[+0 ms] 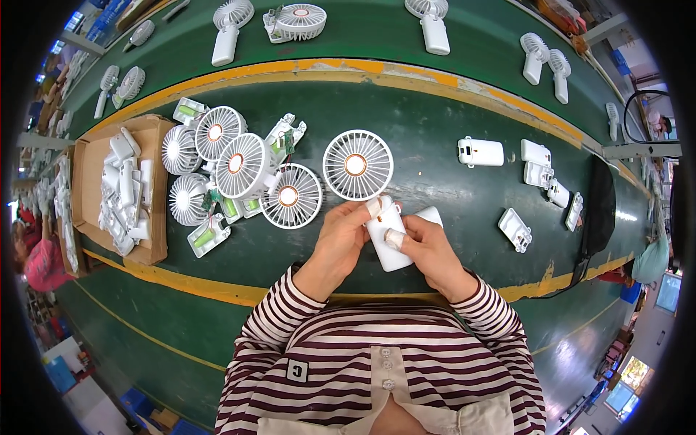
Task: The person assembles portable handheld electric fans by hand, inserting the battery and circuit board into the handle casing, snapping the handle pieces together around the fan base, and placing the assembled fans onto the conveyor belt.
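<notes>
Close to the table's front edge, both my hands are closed on the white handle of a handheld fan. My left hand grips its upper left side, the thumb near the top. My right hand holds the right side, its thumb pressed on the front face. White wraps cover both thumbs. A round white fan head with an orange ring lies directly beyond the handle's top; the joint between them is partly hidden by my fingers. Another smooth white piece shows behind my right hand; whether I hold it is unclear.
Left of my hands lie several open fans with green batteries and circuit boards. A cardboard box of white shells stands farther left. White casings and a black cloth-like item are at right. Assembled fans rest beyond the yellow edge.
</notes>
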{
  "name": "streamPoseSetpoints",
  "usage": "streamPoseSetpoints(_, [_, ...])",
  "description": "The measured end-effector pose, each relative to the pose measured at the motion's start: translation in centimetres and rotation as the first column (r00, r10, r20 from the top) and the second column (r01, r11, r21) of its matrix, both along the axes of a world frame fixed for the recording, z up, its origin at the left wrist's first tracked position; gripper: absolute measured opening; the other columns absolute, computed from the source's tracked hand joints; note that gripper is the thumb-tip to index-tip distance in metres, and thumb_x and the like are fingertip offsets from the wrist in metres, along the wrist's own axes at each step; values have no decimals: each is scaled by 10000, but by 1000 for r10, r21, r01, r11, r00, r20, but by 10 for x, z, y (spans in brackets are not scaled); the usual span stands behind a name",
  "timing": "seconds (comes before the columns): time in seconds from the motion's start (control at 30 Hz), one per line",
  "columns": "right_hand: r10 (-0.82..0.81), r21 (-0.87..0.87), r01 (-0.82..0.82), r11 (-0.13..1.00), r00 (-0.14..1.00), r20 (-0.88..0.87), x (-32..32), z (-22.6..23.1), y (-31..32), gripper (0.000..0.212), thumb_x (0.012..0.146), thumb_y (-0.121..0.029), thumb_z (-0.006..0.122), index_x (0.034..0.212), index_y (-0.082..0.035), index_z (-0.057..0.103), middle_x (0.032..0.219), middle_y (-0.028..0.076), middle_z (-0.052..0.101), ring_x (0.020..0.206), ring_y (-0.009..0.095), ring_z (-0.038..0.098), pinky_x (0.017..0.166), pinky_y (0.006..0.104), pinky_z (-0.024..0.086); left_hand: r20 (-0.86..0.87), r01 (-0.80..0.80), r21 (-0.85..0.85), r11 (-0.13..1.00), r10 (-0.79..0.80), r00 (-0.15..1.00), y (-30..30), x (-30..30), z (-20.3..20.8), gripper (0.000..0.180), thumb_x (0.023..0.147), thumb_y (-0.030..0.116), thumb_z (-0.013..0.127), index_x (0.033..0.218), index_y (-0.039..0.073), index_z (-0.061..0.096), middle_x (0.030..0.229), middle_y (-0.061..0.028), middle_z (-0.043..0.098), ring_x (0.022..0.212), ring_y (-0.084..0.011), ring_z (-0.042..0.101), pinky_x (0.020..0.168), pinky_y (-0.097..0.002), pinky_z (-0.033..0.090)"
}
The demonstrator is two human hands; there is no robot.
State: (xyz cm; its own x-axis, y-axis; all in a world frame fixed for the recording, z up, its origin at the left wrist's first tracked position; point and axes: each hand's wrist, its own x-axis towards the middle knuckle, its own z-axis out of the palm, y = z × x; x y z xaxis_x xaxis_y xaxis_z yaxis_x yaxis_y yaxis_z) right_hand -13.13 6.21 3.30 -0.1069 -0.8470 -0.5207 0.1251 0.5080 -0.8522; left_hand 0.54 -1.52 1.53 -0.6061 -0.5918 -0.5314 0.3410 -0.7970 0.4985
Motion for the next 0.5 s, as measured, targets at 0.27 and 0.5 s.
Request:
streamPoseSetpoints(0.27, [121,-93,-125,988,991,-57,9,-1,-2,270,862,-159,551,1046,29,490,906,67,593,763,138,604,669,260,501,-103,42,-77,996,-50,993,2,3,1,287,839,129,544,1084,-20,537,1048,-190,593,955,-229,582,858,-354,463])
streamPoseSetpoints(0.5, [179,-118,-192,974,977,-113,5,-3,0,272,870,-174,543,1051,16,474,908,52,581,745,121,592,668,255,497,-136,1,-193,981,-28,990,5,0,4,267,835,147,576,1044,-20,584,1021,-120,623,817,-127,590,646,-244,480])
